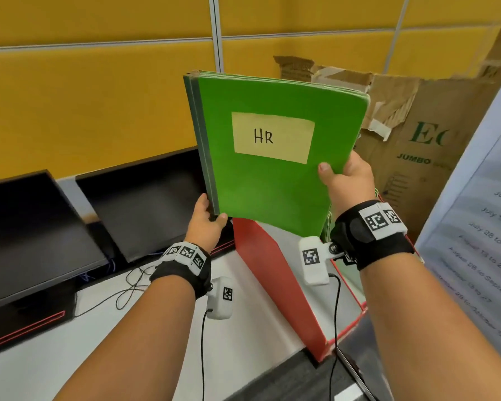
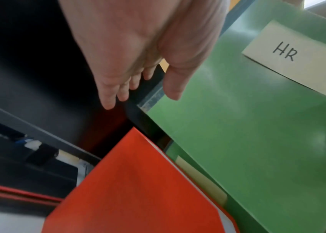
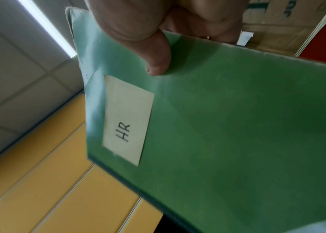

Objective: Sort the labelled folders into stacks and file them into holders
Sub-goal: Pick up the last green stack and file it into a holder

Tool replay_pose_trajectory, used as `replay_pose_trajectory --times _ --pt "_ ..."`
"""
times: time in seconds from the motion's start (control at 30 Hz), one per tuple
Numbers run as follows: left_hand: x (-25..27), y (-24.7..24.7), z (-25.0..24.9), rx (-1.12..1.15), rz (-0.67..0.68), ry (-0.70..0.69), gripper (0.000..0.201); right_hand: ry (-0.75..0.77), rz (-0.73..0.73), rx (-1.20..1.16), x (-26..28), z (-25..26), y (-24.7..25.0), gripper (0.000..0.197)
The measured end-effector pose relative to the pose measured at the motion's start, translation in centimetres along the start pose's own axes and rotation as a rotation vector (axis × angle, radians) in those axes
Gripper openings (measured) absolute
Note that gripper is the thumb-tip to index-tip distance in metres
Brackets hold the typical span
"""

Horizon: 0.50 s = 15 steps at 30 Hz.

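A stack of green folders [image 1: 266,192] with a cream label reading "HR" stands upright in the air, its lower edge just above a red file holder [image 1: 272,279] on the white desk. My right hand [image 1: 339,172] grips the stack's right edge, thumb on the front cover and fingers behind. My left hand [image 1: 211,215] holds the lower left corner at the spine, thumb in front and fingers behind. The left wrist view shows the green folders [image 2: 257,126] over the red holder [image 2: 128,189], with another green folder inside the holder. In the right wrist view my thumb presses the green cover [image 3: 237,126].
Two black monitors [image 1: 26,233] [image 1: 148,204] lean back at the left, with thin cables [image 1: 128,285] trailing on the desk. A torn cardboard box [image 1: 417,146] stands behind the holder. A white printed sheet [image 1: 480,227] hangs at the right. A yellow partition closes the back.
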State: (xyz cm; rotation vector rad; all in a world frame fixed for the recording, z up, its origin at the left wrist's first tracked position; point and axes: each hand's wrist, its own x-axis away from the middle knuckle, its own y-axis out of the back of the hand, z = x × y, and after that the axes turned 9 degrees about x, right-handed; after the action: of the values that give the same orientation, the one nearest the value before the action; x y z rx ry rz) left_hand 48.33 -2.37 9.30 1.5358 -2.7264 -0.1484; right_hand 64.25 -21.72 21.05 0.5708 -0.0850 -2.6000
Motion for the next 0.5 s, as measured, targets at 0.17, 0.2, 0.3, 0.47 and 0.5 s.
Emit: replay_pose_trajectory --times 0.17,0.2,0.3,0.47,0.5 --pt "0.6 -3.6 1.2 -0.007 0.098 0.046 0.069 0.011 -0.119 0.152 0.4 -1.1 0.1 0.036" --pt "0.9 -4.3 1.6 -0.015 0.131 0.047 0.066 -0.007 -0.124 0.185 0.7 -1.7 -0.1 0.036" --pt "1.4 -6.0 2.8 -0.147 0.222 0.041 0.066 -0.081 -0.115 0.265 2.0 -3.9 -1.1 0.037" --pt "1.5 -7.9 4.0 -0.231 0.243 0.03 0.08 -0.22 -0.105 0.241 4.6 -8.5 -2.9 0.033" --pt "1.3 -8.1 4.2 -0.219 0.235 0.045 0.084 -0.253 -0.094 0.241 4.9 -9.5 -3.2 0.032"
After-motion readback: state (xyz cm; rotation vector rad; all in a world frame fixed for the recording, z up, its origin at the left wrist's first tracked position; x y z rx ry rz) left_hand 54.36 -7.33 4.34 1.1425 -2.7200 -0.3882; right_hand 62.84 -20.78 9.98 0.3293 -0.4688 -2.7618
